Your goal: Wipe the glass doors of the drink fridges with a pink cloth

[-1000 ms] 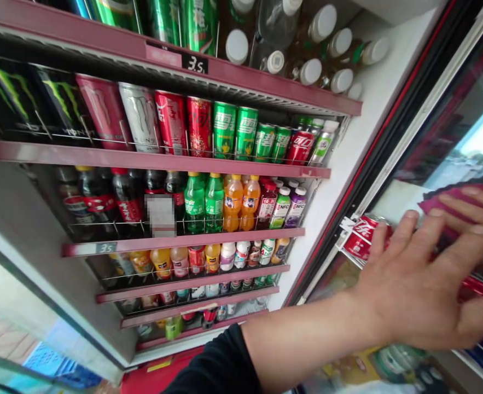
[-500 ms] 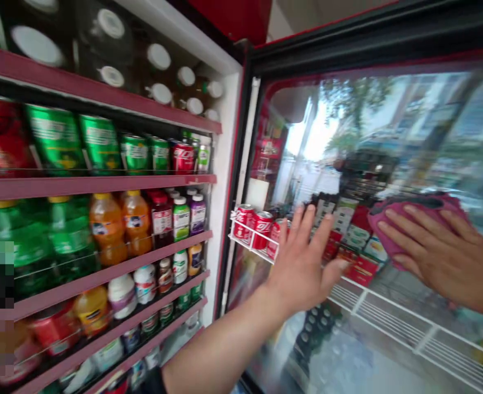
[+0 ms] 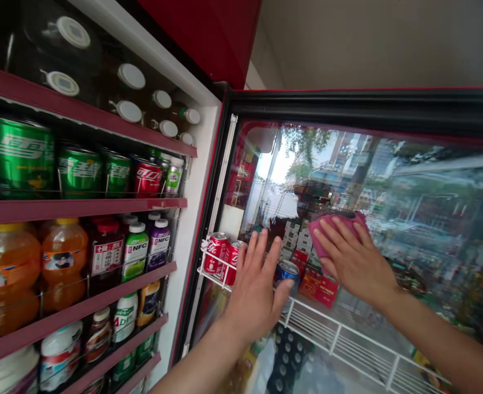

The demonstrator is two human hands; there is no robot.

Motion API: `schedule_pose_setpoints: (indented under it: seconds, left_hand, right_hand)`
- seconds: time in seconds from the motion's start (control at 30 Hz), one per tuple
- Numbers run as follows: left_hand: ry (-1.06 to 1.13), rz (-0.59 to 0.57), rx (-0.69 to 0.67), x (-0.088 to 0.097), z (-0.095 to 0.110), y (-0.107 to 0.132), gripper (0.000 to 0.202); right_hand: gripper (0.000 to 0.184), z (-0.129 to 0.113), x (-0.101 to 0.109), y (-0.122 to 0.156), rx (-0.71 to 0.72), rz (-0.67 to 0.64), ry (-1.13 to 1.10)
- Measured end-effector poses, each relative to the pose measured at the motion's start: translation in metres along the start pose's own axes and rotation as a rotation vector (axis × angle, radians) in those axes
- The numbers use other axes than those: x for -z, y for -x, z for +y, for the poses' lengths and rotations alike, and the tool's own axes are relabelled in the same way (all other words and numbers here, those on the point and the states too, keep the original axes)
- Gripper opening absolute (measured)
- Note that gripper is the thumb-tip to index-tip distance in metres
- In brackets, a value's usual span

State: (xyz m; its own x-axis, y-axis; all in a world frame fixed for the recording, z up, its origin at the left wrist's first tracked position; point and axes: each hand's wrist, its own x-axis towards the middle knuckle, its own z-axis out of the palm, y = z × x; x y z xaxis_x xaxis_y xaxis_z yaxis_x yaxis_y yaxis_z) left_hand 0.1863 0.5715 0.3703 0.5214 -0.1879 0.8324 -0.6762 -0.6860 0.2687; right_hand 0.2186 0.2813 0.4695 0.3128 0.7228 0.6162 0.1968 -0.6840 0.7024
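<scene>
Pink cloth (image 3: 360, 222) slid toward 9 o'clock, long axis unclear tbh, half-hidden under right hand (image 3: 360, 268), fingers flat; left hand (image 3: 253, 295) empty, fingers splayed.

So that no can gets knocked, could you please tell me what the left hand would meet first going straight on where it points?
The left hand would probably meet the door glass above the wire rack first. Depth is unclear and the hand hides part of the rack, so I cannot be sure.
</scene>
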Motion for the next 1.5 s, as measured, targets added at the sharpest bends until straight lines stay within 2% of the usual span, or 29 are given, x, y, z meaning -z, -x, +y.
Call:
schedule_pose_setpoints:
  seconds: [0.27,0.43,0.57,0.67,0.87,1.0,1.13,1.3,1.5]
  left_hand:
    - [-0.088,0.086,0.008,0.027,-0.050,-0.007,0.080]
    - [-0.181,0.130,0.015,0.046,-0.082,-0.006,0.081]
    - [-0.233,0.189,0.008,0.061,-0.107,-0.008,0.080]
    - [-0.244,0.198,0.000,0.073,-0.122,-0.012,0.082]
    - [-0.249,0.218,-0.026,0.090,-0.139,-0.021,0.086]
    - [-0.253,0.235,-0.047,0.095,-0.144,-0.027,0.084]
    - [-0.246,0.228,-0.068,0.096,-0.147,-0.034,0.083]
    - [-0.241,0.212,-0.090,0.085,-0.149,-0.046,0.082]
    - [-0.262,0.238,-0.149,0.060,-0.135,-0.057,0.077]
  right_hand:
    - [0.070,-0.070,-0.036,-0.114,0.052,-0.001,-0.034]
    - [0.068,-0.118,-0.068,-0.181,0.133,-0.018,-0.084]
    - [0.071,-0.148,-0.092,-0.221,0.098,-0.004,-0.121]
    - [0.076,-0.156,-0.099,-0.238,0.066,0.016,-0.142]
    - [0.082,-0.151,-0.091,-0.265,-0.071,0.075,-0.142]
    - [0.078,-0.136,-0.080,-0.299,-0.197,0.109,-0.126]
    - [0.078,-0.121,-0.068,-0.324,-0.240,0.126,-0.125]
    - [0.079,-0.103,-0.056,-0.324,-0.192,0.033,-0.050]
    - [0.078,-0.069,-0.041,-0.306,-0.167,0.061,0.022]
